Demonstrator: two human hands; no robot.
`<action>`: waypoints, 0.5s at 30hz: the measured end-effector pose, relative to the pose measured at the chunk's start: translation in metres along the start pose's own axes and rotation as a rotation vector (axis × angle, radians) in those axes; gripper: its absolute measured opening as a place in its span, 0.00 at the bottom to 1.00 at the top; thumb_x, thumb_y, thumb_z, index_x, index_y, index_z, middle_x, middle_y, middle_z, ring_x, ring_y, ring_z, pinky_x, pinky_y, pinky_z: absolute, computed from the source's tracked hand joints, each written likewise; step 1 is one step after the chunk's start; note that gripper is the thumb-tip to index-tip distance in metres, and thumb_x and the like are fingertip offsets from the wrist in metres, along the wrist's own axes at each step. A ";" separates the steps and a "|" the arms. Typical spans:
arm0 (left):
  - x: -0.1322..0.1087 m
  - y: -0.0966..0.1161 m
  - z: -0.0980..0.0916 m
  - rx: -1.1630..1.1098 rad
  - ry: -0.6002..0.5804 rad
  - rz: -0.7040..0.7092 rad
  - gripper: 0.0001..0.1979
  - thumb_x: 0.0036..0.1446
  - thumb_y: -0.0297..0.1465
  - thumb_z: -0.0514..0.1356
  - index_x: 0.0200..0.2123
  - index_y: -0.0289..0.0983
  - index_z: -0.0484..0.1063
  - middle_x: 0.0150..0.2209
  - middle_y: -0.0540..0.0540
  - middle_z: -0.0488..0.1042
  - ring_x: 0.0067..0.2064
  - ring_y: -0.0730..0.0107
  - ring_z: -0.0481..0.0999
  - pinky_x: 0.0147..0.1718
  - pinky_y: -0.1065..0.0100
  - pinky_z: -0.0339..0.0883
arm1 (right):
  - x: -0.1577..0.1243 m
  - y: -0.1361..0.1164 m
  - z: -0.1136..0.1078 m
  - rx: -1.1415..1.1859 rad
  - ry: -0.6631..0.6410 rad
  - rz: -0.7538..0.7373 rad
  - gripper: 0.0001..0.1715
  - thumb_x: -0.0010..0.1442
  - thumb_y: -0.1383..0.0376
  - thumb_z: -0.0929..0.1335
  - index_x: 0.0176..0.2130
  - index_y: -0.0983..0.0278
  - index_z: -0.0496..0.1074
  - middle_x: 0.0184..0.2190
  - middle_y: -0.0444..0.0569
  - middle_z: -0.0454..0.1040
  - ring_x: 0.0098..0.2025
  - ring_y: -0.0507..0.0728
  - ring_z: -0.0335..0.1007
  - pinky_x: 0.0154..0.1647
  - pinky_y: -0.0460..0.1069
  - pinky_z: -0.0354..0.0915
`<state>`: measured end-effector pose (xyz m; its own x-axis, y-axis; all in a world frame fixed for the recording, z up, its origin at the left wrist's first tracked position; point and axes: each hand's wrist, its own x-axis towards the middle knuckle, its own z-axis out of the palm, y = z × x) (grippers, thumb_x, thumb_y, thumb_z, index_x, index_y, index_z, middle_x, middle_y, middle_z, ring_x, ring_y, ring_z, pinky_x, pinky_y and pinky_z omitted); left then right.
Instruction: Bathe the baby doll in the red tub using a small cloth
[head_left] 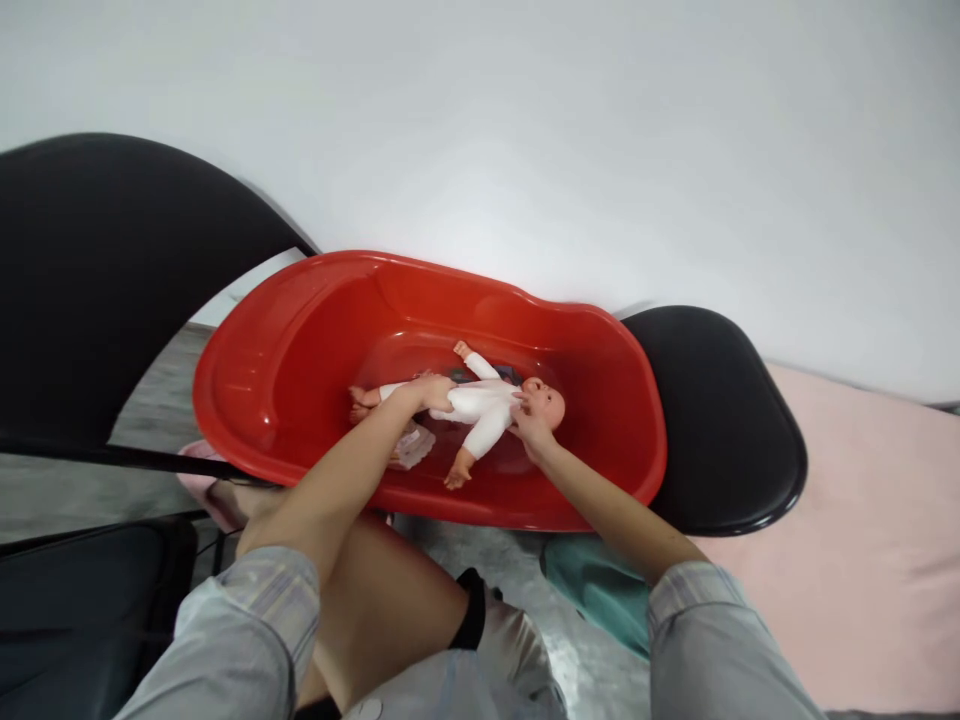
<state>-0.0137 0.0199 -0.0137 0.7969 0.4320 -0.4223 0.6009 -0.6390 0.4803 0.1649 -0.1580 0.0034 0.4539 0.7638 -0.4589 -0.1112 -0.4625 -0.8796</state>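
A baby doll (484,405) with white cloth on its body and arms lies face up in a red tub (330,270), its head to the right and its bare feet to the left. My left hand (433,391) is closed on the doll at its hip or upper leg. My right hand (531,425) is at the doll's neck and chin, its fingers bent against the collar. A crumpled pale pink cloth (412,446) lies in the tub below my left wrist. Dark items under the doll are mostly hidden.
A black chair back (112,280) rises at the left, and a black seat (712,420) adjoins the tub's right end. Farther right is a pink-covered surface (855,540). A teal object (600,590) is below the tub, near my right forearm. A white wall stands behind.
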 end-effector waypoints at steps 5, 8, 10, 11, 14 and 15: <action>-0.005 -0.025 -0.006 -0.265 0.073 0.088 0.25 0.46 0.39 0.60 0.46 0.35 0.78 0.42 0.43 0.81 0.41 0.56 0.78 0.39 0.68 0.70 | 0.019 -0.003 0.002 -0.475 -0.231 -0.382 0.30 0.45 0.81 0.63 0.45 0.63 0.76 0.62 0.53 0.68 0.68 0.60 0.61 0.72 0.57 0.56; -0.005 -0.036 -0.004 -0.349 0.129 0.131 0.28 0.47 0.41 0.61 0.52 0.35 0.77 0.48 0.44 0.80 0.47 0.56 0.78 0.44 0.68 0.70 | 0.028 -0.007 -0.003 -0.599 -0.284 -0.534 0.29 0.49 0.79 0.66 0.48 0.61 0.77 0.58 0.52 0.73 0.64 0.60 0.64 0.72 0.56 0.55; -0.004 -0.040 -0.002 -0.381 0.184 0.124 0.31 0.49 0.41 0.62 0.56 0.36 0.74 0.52 0.43 0.78 0.49 0.56 0.77 0.46 0.68 0.70 | 0.033 -0.012 -0.005 -0.623 -0.274 -0.560 0.25 0.52 0.77 0.68 0.48 0.61 0.76 0.55 0.51 0.75 0.61 0.61 0.67 0.69 0.56 0.59; -0.004 -0.041 -0.002 -0.381 0.212 0.098 0.32 0.49 0.42 0.63 0.57 0.36 0.73 0.53 0.42 0.78 0.50 0.56 0.77 0.47 0.67 0.70 | 0.035 -0.015 -0.005 -0.630 -0.256 -0.549 0.23 0.54 0.76 0.68 0.48 0.60 0.75 0.52 0.51 0.76 0.58 0.61 0.69 0.66 0.56 0.61; -0.003 -0.045 0.000 -0.306 0.287 -0.036 0.34 0.52 0.47 0.64 0.58 0.34 0.72 0.52 0.38 0.78 0.50 0.52 0.77 0.48 0.65 0.69 | 0.043 -0.027 -0.004 -0.643 -0.139 -0.431 0.08 0.60 0.69 0.69 0.41 0.61 0.74 0.40 0.51 0.79 0.48 0.61 0.74 0.57 0.54 0.67; -0.002 -0.046 0.001 -0.269 0.310 -0.079 0.35 0.54 0.50 0.63 0.58 0.33 0.72 0.52 0.37 0.78 0.51 0.50 0.77 0.49 0.64 0.69 | 0.046 -0.031 -0.003 -0.639 -0.102 -0.373 0.03 0.62 0.66 0.70 0.39 0.60 0.74 0.36 0.51 0.78 0.45 0.61 0.74 0.54 0.53 0.67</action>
<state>-0.0428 0.0478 -0.0356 0.7044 0.6701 -0.2340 0.6227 -0.4250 0.6570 0.1919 -0.1094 0.0102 0.2731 0.9448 -0.1812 0.5835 -0.3124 -0.7496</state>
